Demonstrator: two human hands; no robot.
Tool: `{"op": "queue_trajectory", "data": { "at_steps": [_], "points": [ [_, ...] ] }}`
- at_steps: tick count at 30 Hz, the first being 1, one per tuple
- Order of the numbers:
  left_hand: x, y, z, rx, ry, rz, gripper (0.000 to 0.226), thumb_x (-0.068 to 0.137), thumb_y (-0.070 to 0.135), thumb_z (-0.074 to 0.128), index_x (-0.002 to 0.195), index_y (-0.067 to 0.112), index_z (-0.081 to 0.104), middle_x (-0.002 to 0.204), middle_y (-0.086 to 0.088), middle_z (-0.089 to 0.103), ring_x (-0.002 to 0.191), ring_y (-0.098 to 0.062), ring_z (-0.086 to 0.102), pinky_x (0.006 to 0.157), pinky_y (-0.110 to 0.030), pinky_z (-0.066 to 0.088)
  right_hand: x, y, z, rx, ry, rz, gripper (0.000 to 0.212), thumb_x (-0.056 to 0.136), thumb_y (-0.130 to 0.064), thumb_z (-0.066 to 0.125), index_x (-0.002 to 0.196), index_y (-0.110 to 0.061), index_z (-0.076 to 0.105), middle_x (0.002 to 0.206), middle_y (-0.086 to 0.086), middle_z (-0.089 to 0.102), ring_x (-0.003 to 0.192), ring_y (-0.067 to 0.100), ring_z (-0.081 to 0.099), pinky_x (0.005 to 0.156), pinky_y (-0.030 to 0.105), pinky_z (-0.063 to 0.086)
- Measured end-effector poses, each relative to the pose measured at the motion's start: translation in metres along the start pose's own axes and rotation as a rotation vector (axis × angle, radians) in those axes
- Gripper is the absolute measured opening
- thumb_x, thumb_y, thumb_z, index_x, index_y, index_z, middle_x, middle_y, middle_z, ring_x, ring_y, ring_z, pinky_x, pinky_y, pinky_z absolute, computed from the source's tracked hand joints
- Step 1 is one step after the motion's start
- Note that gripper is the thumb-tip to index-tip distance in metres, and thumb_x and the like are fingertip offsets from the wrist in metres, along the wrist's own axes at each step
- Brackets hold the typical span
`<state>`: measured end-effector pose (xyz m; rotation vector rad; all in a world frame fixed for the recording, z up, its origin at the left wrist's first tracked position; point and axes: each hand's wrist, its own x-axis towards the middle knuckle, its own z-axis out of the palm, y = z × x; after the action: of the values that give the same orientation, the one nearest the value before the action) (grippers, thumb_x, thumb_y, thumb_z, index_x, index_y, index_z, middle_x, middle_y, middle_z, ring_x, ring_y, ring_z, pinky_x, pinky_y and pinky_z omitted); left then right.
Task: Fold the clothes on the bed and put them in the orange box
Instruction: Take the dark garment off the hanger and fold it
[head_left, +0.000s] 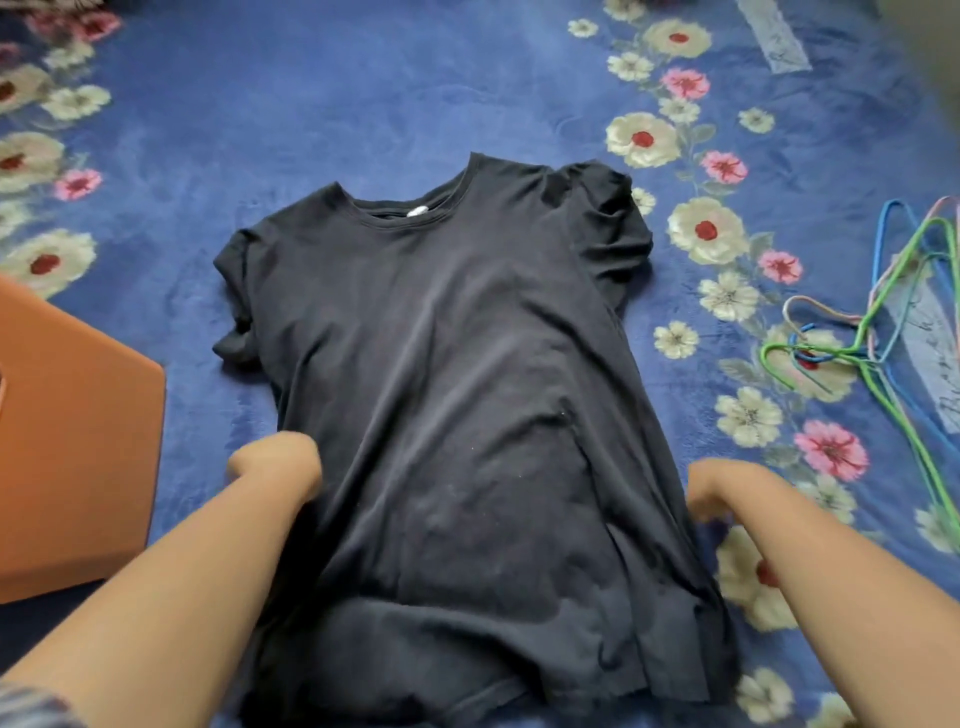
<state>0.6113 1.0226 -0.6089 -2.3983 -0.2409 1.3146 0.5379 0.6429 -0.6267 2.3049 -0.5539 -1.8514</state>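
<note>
Tee (441, 374) flat on bed (311, 104); left hand (275, 462), right hand (722, 491) at side seams, grip cannot tell; fold sides inward evenly

We see a plain black cotton T-shirt (447, 395) with a small white tag at the neck. The soft bed blanket (311, 93) is blue with cream, red-centred flowers and pink flowers. The big box (72, 441) is orange. The thin wire hangers (883, 332) are green, blue and pink.
</note>
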Motion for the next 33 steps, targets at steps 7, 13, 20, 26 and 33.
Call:
{"op": "queue_trajectory", "data": {
  "at_steps": [7,13,20,26,33],
  "points": [
    [0.008,0.063,-0.090,-0.135,0.525,0.261,0.026,0.092,0.019,0.043,0.116,0.010,0.044,0.122,-0.008,0.048,0.113,-0.027,0.045,0.077,-0.033,0.036,0.001,-0.014,-0.099,0.765,0.481,-0.205,0.023,0.095,-0.015,0.038,0.076,-0.007,0.049,0.103,0.022,0.063,0.082,0.027,0.054,0.060,0.026,0.043],
    [0.042,0.102,-0.133,-0.280,0.649,0.390,0.031,0.093,0.024,0.043,0.120,0.011,0.043,0.125,-0.005,0.044,0.117,-0.025,0.040,0.079,-0.033,0.037,0.038,-0.024,-0.158,1.546,0.430,-0.296,0.058,0.097,-0.040,0.040,0.128,0.009,0.043,0.125,0.022,0.054,0.110,0.034,0.055,0.100,0.044,0.043],
    [0.113,0.133,-0.163,-0.333,0.616,0.549,0.065,0.096,0.043,0.039,0.149,0.017,0.012,0.157,-0.005,0.000,0.145,-0.021,-0.004,0.116,-0.035,0.010,0.084,-0.030,-0.195,2.109,0.010,-0.632,0.051,0.085,-0.048,0.056,0.123,-0.014,0.057,0.101,0.005,0.067,0.085,0.021,0.065,0.065,0.035,0.058],
    [0.134,0.148,-0.156,-0.195,0.608,0.506,0.067,0.096,0.053,0.026,0.150,0.021,0.002,0.157,-0.005,-0.009,0.144,-0.022,-0.010,0.115,-0.039,0.001,0.087,-0.040,-0.209,2.032,-0.263,-1.084,0.048,0.055,-0.045,0.078,0.098,-0.022,0.075,0.112,0.004,0.068,0.100,0.020,0.066,0.082,0.040,0.055],
    [0.134,0.138,-0.164,-0.132,0.626,0.546,0.064,0.096,0.056,0.022,0.149,0.025,0.004,0.157,-0.002,-0.006,0.145,-0.019,-0.006,0.114,-0.032,0.007,0.084,-0.040,-0.242,2.520,0.302,-0.438,0.019,0.094,-0.021,0.052,0.108,-0.012,0.061,0.108,0.005,0.065,0.089,0.018,0.063,0.074,0.032,0.050]
  ]
}}
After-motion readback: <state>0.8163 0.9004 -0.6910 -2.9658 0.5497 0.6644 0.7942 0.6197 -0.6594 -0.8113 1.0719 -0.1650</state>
